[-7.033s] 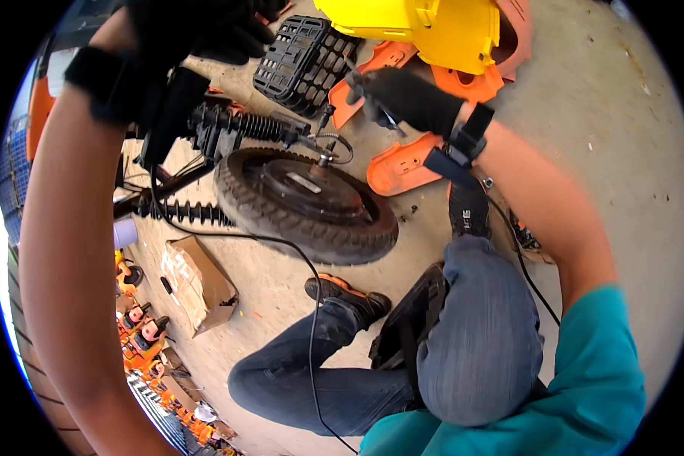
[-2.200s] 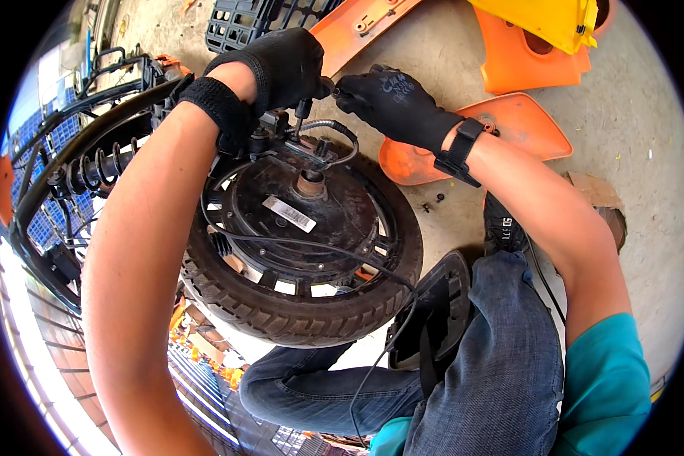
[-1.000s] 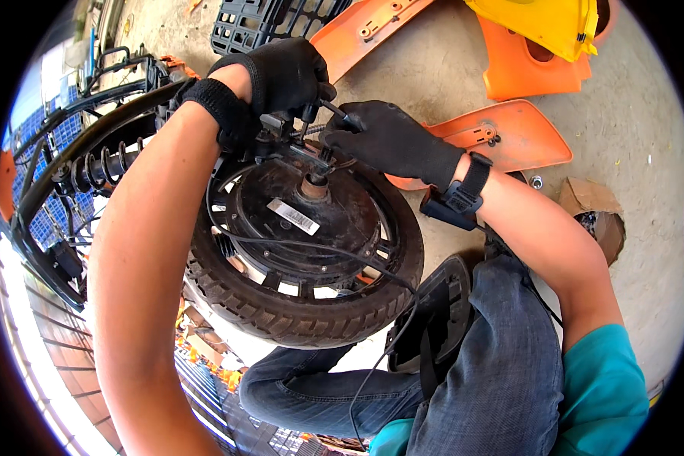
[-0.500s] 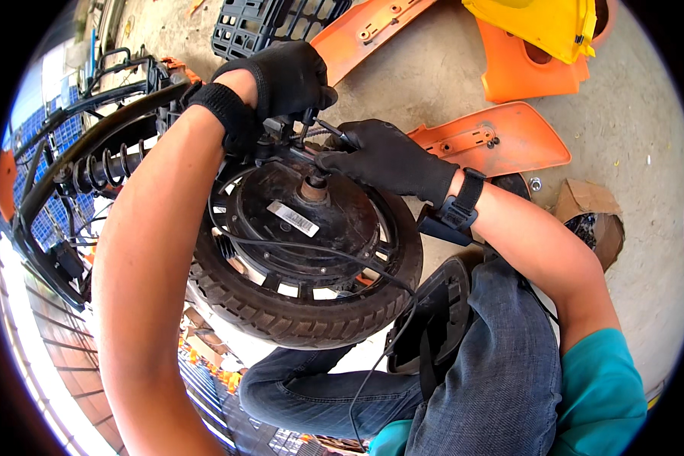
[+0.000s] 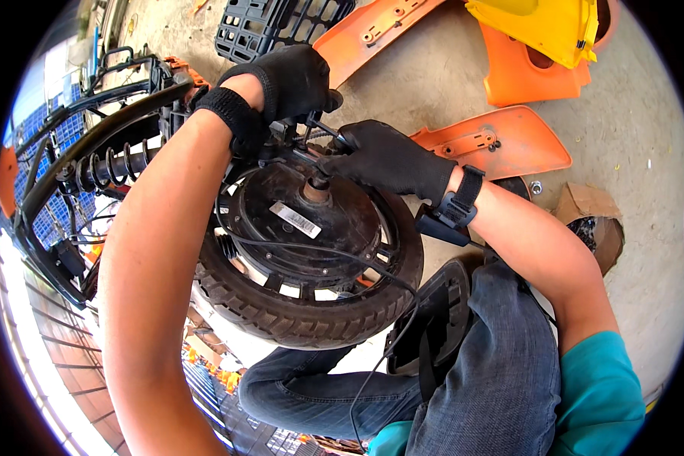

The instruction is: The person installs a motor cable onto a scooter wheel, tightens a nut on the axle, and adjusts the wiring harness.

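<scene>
Two gloved hands work above one wheel (image 5: pixel 342 224), which lies tilted, its hub face turned up; the hub carries one axle stub (image 5: pixel 317 191) and one white label (image 5: pixel 295 219). The right hand (image 5: pixel 387 156) has its fingers closed around one slim dark rod tool (image 5: pixel 328 131); the rod runs from between the thumb and fingers toward the left hand, just beyond the stub and over the wheel's far edge. Its other end meets or comes very near a dark fitting (image 5: pixel 309 120) just below the left hand (image 5: pixel 296 82); which of the two cannot be told. The left hand is curled, its palm side hidden, so I cannot tell whether it grasps anything. One black cable (image 5: pixel 304 245) crosses the hub toward the wheel's near right edge, where one hollow black plastic part (image 5: pixel 450 292) stands beside the person's knee. One coil spring (image 5: pixel 110 169) shows left of the wheel. On the floor (image 5: pixel 631 167), past the wheel's far edge, are one black slatted basket (image 5: pixel 254 30), at least three orange panels (image 5: pixel 501 140) and at least one yellow panel (image 5: pixel 543 26), which overlaps an orange one. Right of the wheel lie one small metal nut (image 5: pixel 536 187) and one open cardboard box (image 5: pixel 585 209).
</scene>
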`<action>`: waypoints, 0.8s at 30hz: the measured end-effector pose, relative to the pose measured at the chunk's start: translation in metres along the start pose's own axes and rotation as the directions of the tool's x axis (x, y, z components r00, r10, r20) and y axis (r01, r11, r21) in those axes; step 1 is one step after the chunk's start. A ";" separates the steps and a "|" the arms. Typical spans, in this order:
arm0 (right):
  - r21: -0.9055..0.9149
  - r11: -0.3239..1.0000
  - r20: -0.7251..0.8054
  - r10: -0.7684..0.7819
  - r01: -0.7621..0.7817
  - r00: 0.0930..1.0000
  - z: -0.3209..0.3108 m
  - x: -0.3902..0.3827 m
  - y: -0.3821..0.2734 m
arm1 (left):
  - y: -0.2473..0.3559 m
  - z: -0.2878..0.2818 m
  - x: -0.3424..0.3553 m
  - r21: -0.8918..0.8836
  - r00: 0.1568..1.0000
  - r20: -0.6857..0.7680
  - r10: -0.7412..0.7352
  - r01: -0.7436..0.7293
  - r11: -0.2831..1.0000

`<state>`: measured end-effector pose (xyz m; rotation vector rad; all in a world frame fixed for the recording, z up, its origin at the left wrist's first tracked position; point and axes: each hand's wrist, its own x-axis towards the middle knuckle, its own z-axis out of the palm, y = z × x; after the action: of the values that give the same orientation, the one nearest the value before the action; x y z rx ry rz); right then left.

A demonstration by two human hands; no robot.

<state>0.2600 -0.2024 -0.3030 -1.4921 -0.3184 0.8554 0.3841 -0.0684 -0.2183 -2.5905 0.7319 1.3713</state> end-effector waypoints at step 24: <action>-0.631 0.630 0.136 -0.484 0.452 0.864 -0.051 -0.010 0.012 | 0.007 -0.004 -0.006 -0.172 0.984 0.107 -0.142 0.159 0.972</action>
<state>0.2838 -0.2479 -0.3166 -1.9320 -1.0109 0.2696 0.3809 -0.0741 -0.2108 -2.6274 0.4056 1.5649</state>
